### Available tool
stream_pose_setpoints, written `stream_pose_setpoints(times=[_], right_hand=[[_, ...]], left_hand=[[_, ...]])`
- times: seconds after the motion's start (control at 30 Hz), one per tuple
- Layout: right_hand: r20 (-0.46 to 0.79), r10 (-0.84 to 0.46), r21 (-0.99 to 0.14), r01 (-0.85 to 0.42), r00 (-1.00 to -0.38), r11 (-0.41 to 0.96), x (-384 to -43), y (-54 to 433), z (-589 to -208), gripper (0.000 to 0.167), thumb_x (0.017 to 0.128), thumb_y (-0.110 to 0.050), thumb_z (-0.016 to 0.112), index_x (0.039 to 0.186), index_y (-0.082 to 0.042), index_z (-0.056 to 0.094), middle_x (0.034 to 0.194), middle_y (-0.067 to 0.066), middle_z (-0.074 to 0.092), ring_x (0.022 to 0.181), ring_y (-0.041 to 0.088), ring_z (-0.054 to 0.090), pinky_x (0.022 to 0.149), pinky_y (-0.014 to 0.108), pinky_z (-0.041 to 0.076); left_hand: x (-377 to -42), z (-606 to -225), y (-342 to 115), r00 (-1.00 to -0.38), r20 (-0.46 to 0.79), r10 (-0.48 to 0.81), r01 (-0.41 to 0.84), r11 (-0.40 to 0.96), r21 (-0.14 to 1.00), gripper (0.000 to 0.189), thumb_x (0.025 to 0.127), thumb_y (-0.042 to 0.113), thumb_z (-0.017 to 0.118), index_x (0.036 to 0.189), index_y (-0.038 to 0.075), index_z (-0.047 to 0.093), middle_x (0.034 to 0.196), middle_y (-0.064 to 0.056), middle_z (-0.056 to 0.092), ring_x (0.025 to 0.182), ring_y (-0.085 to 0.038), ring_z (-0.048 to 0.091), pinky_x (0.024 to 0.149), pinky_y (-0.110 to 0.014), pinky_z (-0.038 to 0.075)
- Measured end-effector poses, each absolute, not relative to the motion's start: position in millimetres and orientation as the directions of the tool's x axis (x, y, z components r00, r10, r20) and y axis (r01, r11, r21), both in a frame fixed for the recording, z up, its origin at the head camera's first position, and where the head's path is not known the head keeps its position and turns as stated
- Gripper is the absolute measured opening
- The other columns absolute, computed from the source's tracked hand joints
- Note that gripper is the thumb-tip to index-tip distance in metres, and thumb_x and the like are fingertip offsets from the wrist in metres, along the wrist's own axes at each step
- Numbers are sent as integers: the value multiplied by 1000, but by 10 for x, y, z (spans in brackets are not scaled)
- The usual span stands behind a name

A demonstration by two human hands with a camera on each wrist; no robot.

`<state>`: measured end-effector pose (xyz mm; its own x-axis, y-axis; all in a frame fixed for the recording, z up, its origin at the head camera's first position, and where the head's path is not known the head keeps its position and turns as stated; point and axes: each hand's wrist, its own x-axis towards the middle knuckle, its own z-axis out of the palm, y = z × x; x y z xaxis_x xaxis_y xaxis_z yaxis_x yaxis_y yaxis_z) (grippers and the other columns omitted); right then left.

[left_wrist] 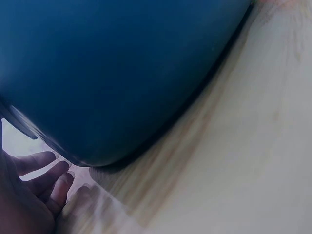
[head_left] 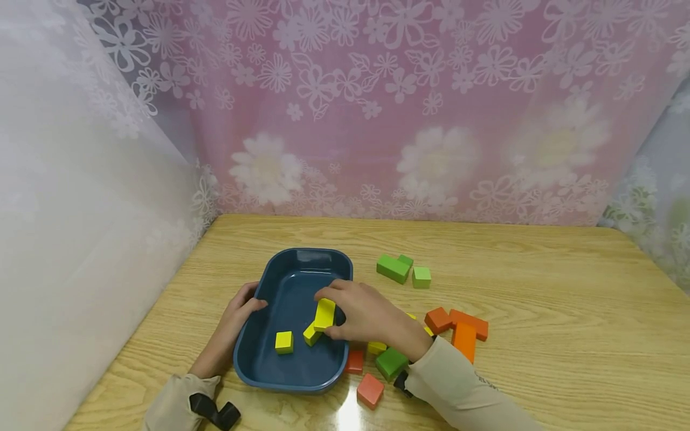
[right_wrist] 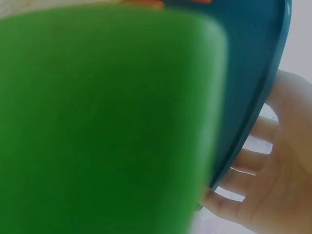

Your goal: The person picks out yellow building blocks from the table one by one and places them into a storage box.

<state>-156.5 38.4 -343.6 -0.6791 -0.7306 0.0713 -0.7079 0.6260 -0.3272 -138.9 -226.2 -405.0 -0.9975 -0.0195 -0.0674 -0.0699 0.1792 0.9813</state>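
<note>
A deep blue plastic tray (head_left: 291,383) stands on the table, with my left hand (head_left: 237,314) holding its left side, thumb over the rim. In the left wrist view, the curled fingers of the left hand (left_wrist: 36,187) show beside the tray's outer wall (left_wrist: 112,83). Over the tray's right side, my right hand (head_left: 363,308) pinches a yellow rectangular block (head_left: 324,315) between thumb and fingers. Beneath it lies another yellow block (head_left: 311,334), partly covered, and a yellow cube (head_left: 284,342) sits farther left on the tray floor. The right wrist view shows the right hand (right_wrist: 273,170) by the rim.
Right of the tray lie red blocks (head_left: 370,391), a dark green block (head_left: 392,363) and yellow ones partly hidden under my right arm. Orange blocks (head_left: 465,341) lie farther right, light green blocks (head_left: 393,269) behind. A floral curtain (head_left: 345,120) hangs past the table's far edge.
</note>
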Motion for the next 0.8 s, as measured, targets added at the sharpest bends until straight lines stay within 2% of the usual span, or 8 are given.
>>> stream_pose_setpoints(times=[0.4, 0.47, 0.63, 0.8], right_hand=[[31, -708, -315, -679, -705, 663, -1562, 369, -3444, 54, 80, -34, 77, 128, -18, 57, 118, 4, 60, 94, 18, 58, 78, 33, 50], [32, -705, -327, -674, -708, 662, -1563, 367, -3448, 50, 79, -34, 78, 121, -17, 56, 112, 2, 60, 88, 16, 56, 74, 30, 49], [78, -720, -339, -697, -690, 631, -1569, 373, -3463, 34, 76, -31, 81, 89, -17, 52, 86, -4, 50, 72, 13, 47, 60, 25, 40], [124, -738, -303, -733, -664, 609, -1569, 380, -3474, 34, 76, -32, 81, 74, -20, 49, 80, -6, 44, 70, 12, 44, 57, 24, 38]], left_hand=[[-1385, -4040, -2268, -997, -79, -16, -81, 203, 976, 47, 92, 15, 47, 138, 5, 44, 135, -16, 47, 107, -21, 47, 87, -24, 43], [-1385, -4041, -2268, -997, -81, -16, -83, 201, 976, 47, 92, 15, 47, 138, 5, 44, 135, -15, 47, 107, -20, 47, 87, -24, 43], [-1389, -4043, -2268, -996, -83, -21, -85, 206, 975, 47, 92, 15, 48, 138, 5, 44, 135, -15, 47, 108, -20, 47, 89, -26, 42], [-1386, -4037, -2271, -996, -86, -22, -88, 211, 974, 48, 92, 16, 49, 139, 5, 43, 135, -15, 46, 109, -21, 46, 90, -28, 41]])
